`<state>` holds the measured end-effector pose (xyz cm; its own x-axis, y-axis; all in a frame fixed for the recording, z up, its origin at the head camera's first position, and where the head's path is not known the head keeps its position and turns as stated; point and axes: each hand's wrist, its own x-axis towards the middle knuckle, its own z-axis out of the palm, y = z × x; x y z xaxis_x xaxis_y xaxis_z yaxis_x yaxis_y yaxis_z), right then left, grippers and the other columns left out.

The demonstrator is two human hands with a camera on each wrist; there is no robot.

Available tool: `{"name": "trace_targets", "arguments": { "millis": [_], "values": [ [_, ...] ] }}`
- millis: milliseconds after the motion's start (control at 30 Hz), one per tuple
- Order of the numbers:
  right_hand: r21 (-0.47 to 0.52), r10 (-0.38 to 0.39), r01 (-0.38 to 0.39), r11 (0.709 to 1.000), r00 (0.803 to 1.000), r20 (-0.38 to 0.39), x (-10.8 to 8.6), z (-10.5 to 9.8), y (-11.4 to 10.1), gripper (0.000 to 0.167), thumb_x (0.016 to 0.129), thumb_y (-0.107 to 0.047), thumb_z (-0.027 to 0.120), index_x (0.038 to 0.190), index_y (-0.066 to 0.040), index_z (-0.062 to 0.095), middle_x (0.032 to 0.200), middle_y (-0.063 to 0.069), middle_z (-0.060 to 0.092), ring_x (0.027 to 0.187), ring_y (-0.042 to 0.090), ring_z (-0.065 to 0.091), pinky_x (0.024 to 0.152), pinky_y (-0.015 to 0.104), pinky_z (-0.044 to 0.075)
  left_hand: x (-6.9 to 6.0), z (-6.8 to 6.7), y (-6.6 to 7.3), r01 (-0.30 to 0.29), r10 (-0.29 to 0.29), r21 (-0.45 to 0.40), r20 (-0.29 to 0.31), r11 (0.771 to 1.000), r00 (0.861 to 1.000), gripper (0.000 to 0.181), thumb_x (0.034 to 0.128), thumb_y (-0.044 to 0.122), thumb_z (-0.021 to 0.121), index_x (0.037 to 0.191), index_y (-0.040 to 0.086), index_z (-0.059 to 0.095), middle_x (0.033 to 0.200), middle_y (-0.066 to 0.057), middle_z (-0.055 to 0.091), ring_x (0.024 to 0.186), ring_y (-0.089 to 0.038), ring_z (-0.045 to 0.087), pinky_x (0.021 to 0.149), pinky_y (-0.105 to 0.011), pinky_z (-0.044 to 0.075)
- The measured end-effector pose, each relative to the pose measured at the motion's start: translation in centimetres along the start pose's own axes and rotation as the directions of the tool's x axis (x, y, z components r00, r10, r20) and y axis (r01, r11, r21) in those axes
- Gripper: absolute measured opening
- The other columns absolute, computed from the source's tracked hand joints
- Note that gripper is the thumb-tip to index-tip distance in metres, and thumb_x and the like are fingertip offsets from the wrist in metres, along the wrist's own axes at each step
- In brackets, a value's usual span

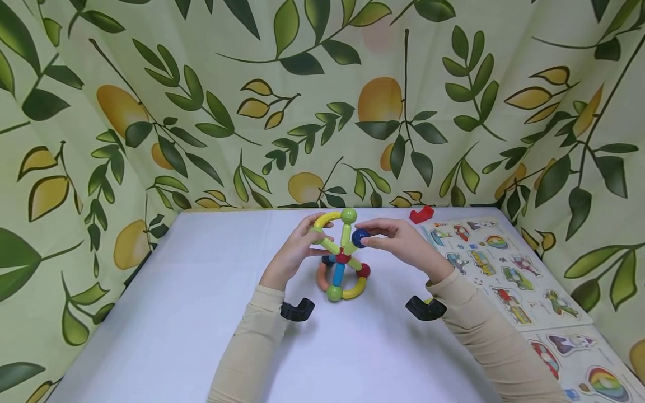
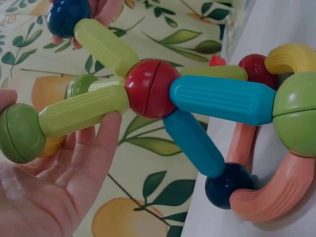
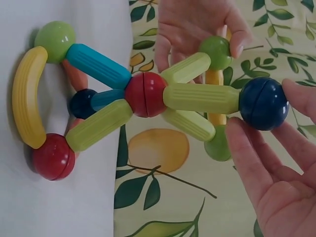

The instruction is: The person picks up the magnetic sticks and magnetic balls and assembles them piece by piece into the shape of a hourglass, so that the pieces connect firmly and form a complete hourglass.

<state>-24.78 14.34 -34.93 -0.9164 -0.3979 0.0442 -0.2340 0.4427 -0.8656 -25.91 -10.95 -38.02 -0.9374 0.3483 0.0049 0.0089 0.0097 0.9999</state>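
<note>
A figure of rods and balls stands on the table around a central red ball (image 2: 152, 89). Its lower part is a ring with blue rods, a salmon curved rod (image 2: 276, 195), a yellow curved rod (image 3: 27, 98) and balls. My left hand (image 1: 294, 249) holds the upper left green ball (image 2: 20, 132), thumb on the ball, a fingertip at its light green rod (image 2: 84, 109). Between thumb and fingers my right hand (image 1: 398, 242) pinches a dark blue ball (image 3: 264, 103), which touches the end of another light green rod (image 3: 202, 98). A yellow curved rod (image 1: 328, 218) spans two upper green balls.
Picture sheets (image 1: 491, 268) with vehicle images lie along the right side of the table (image 1: 176, 313). A small red piece (image 1: 421, 214) sits at the back right edge. A leaf-patterned curtain (image 1: 312, 112) encloses the back and sides.
</note>
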Motion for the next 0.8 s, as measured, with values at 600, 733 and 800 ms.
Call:
{"name": "trace_targets", "arguments": {
  "millis": [600, 733, 800],
  "values": [
    [-0.313, 0.372, -0.289, 0.905, 0.894, 0.251, -6.3, -6.4, 10.6, 0.026, 0.077, -0.012, 0.079, 0.103, -0.009, 0.073, 0.104, 0.005, 0.068, 0.098, 0.022, 0.055, 0.083, 0.034, 0.047, 0.2, 0.1, -0.1, 0.001, -0.001, 0.012, -0.014, 1.0, 1.0, 0.059, 0.094, 0.014, 0.047, 0.151, 0.017, 0.034, 0.144, -0.011, 0.049, 0.12, -0.029, 0.059, 0.098, -0.046, 0.055],
    [-0.334, 0.361, -0.283, 0.899, 0.912, 0.198, -6.1, -5.3, 11.3, 0.017, 0.082, -0.012, 0.078, 0.098, -0.009, 0.072, 0.097, 0.003, 0.068, 0.091, 0.02, 0.055, 0.079, 0.03, 0.047, 0.1, 0.0, -0.1, 0.003, -0.003, 0.018, -0.009, 1.0, 1.0, 0.059, 0.0938, 0.014, 0.046, 0.151, 0.017, 0.033, 0.145, -0.013, 0.048, 0.121, -0.031, 0.058, 0.099, -0.048, 0.055],
    [-0.377, 0.345, -0.267, 0.887, 0.926, 0.156, -5.5, -4.6, 11.2, 0.015, 0.084, -0.014, 0.077, 0.098, -0.009, 0.072, 0.095, 0.002, 0.068, 0.088, 0.019, 0.055, 0.078, 0.03, 0.048, 0.1, -0.1, -0.1, 0.006, -0.005, 0.021, -0.01, 1.0, 1.0, 0.059, 0.0942, 0.014, 0.046, 0.151, 0.017, 0.033, 0.145, -0.013, 0.048, 0.122, -0.032, 0.058, 0.1, -0.048, 0.054]
  ]
}}
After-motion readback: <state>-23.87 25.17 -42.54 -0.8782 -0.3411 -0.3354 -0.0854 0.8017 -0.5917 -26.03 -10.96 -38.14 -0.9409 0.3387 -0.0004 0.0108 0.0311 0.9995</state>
